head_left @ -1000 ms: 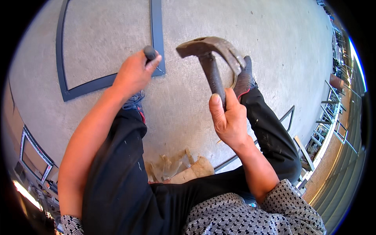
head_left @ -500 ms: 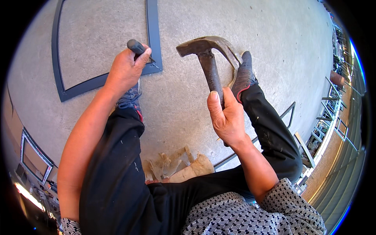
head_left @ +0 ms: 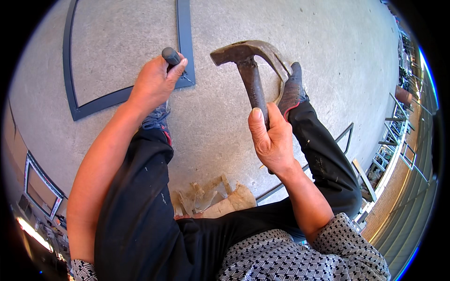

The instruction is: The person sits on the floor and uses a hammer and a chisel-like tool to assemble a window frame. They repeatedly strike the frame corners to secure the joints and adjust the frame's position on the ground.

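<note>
My right hand (head_left: pixel 273 140) is wrapped round the handle of a claw hammer (head_left: pixel 251 70), its worn head raised with the claw toward my right shoe. In my left hand (head_left: pixel 157 79) is a dark-handled screwdriver (head_left: pixel 171 56), gripped over the near right corner of a dark grey metal frame (head_left: pixel 186 44). The handle's butt shows above my fist; most of the shaft is hidden behind my fingers. The frame lies flat on the concrete floor, just past my left shoe (head_left: pixel 157 117). Hammer and screwdriver are apart.
Torn brown cardboard and scraps (head_left: pixel 229 201) lie between my legs. Past my right leg is another thin dark frame (head_left: pixel 346 136). Metal frames and racks (head_left: pixel 391 140) line the right side, beside a corrugated shutter (head_left: pixel 412 201). A framed panel (head_left: pixel 43 185) leans at the left.
My left hand has shifted slightly right with the screwdriver, whose handle now stands more upright and covers more of the frame's corner. The hammer has hardly moved.
</note>
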Demonstrator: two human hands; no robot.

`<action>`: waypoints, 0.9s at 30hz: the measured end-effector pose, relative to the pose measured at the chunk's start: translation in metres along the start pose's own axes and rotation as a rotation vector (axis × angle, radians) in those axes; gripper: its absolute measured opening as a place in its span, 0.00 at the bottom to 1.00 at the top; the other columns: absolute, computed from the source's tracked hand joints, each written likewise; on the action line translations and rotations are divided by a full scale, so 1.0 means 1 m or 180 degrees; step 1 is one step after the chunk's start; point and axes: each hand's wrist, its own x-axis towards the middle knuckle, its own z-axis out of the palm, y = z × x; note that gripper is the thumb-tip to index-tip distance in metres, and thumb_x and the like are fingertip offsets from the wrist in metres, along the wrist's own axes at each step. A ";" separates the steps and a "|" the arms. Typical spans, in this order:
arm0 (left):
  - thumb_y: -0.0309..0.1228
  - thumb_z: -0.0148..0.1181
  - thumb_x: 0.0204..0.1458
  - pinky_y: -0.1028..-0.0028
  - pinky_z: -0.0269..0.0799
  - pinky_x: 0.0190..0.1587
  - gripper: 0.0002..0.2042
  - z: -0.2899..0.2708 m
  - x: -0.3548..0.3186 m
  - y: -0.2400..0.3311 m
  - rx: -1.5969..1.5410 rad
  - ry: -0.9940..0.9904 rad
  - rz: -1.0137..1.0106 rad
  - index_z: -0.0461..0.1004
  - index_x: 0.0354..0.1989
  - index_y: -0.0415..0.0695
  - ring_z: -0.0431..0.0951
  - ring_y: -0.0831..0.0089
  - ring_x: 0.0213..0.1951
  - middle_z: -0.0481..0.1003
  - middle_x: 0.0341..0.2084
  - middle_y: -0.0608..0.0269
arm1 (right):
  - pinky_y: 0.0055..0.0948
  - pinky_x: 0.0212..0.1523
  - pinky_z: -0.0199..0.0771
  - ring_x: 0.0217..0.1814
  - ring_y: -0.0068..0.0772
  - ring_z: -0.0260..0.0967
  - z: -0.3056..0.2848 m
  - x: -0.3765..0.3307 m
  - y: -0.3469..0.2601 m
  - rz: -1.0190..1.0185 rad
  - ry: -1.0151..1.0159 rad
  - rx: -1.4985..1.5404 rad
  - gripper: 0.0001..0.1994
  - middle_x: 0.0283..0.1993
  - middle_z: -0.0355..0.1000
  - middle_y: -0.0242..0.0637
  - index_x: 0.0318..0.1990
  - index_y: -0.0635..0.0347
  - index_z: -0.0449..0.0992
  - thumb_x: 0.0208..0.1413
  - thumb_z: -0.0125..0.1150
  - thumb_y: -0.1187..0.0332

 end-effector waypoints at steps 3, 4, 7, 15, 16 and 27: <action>0.41 0.57 0.71 0.73 0.69 0.41 0.13 -0.001 0.000 -0.001 0.0016 0.0006 0.0007 0.78 0.49 0.43 0.70 0.78 0.36 0.72 0.30 0.71 | 0.38 0.26 0.71 0.21 0.39 0.72 0.000 0.001 -0.001 -0.0052 0.0004 0.0001 0.21 0.21 0.69 0.43 0.38 0.63 0.70 0.72 0.58 0.51; 0.41 0.57 0.70 0.72 0.69 0.41 0.13 -0.001 0.000 -0.002 0.0019 0.0012 0.0017 0.78 0.49 0.43 0.70 0.78 0.36 0.72 0.30 0.70 | 0.38 0.26 0.71 0.21 0.39 0.72 0.000 0.002 -0.001 -0.0077 0.0008 -0.0003 0.21 0.21 0.69 0.43 0.38 0.63 0.70 0.72 0.58 0.51; 0.40 0.57 0.70 0.73 0.69 0.41 0.13 0.001 0.001 -0.006 -0.0009 0.0055 0.0117 0.78 0.49 0.42 0.70 0.78 0.35 0.72 0.30 0.70 | 0.38 0.26 0.71 0.21 0.39 0.72 0.000 0.002 -0.002 -0.0097 0.0014 -0.0024 0.21 0.21 0.70 0.43 0.38 0.63 0.70 0.72 0.58 0.51; 0.38 0.59 0.68 0.71 0.71 0.41 0.10 0.002 0.000 0.005 0.0221 -0.0047 0.0158 0.77 0.46 0.44 0.73 0.75 0.35 0.75 0.31 0.66 | 0.36 0.26 0.71 0.21 0.34 0.71 -0.002 0.002 -0.004 -0.0056 0.0026 0.0024 0.20 0.21 0.70 0.41 0.39 0.63 0.71 0.72 0.58 0.51; 0.37 0.60 0.68 0.70 0.71 0.40 0.10 0.001 0.000 0.006 0.0271 -0.0055 0.0172 0.77 0.45 0.44 0.73 0.74 0.35 0.75 0.31 0.65 | 0.35 0.26 0.71 0.21 0.32 0.71 -0.003 0.002 -0.007 -0.0061 0.0024 0.0068 0.20 0.21 0.70 0.40 0.39 0.63 0.71 0.72 0.58 0.52; 0.34 0.59 0.65 0.58 0.75 0.44 0.07 0.014 -0.001 0.006 0.0491 -0.0105 0.0957 0.74 0.42 0.44 0.79 0.52 0.40 0.76 0.36 0.56 | 0.42 0.24 0.73 0.21 0.53 0.75 -0.004 0.001 -0.018 -0.1105 0.0173 -0.0741 0.16 0.21 0.71 0.49 0.44 0.63 0.67 0.70 0.61 0.58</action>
